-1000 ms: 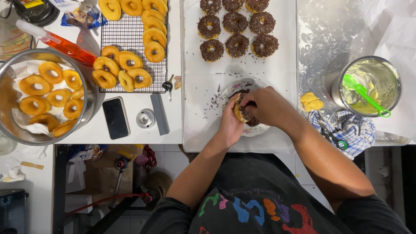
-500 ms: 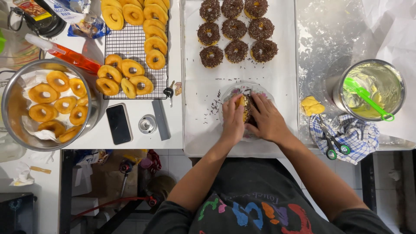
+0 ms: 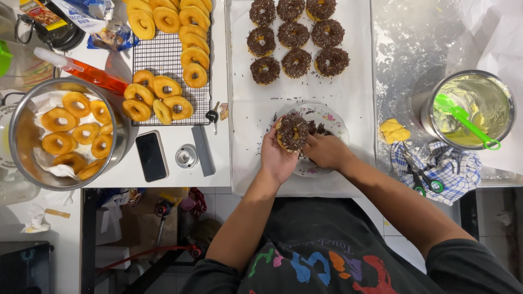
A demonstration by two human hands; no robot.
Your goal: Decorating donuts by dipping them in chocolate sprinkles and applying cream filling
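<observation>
Spread across the middle of the counter: a white paper sheet (image 3: 248, 109), the landmark for everything else. Left of the sheet, a big steel bowl (image 3: 22, 136) lined with paper and filled with plain golden rings; between bowl and sheet, a black wire rack (image 3: 163, 60) carrying more plain ones. Right of the sheet, a steel pot (image 3: 430, 117) of pale glaze with a green spatula (image 3: 463, 117) resting in it, and below that a checked cloth (image 3: 452, 169) with scissors on top. On the sheet's far end, eight finished doughnuts (image 3: 294, 35) under dark sprinkles, in three rows. Near the sheet's front edge, a small patterned plate (image 3: 335, 122) scattered with sprinkles.

Over that plate, the doughnut in hand (image 3: 293, 132) — tilted, top thick with chocolate sprinkles, ring hole showing. Left hand (image 3: 278, 158) cupped under and around the near rim, fingers curled up against the side, holding it. Right hand (image 3: 325, 151) just beside, on the plate, fingers bunched together by the doughnut's right edge; pinching sprinkles or merely pressing them on — cannot tell.

Likely light and soft, easily dented, with a sticky coated top that would shed sprinkles at any touch. Best held by the bare underside and outer rim, as now, never by the crown.

Smallest, off the sheet's left edge: a dark phone (image 3: 151, 156), a round metal cutter (image 3: 186, 156), keys (image 3: 212, 116).
</observation>
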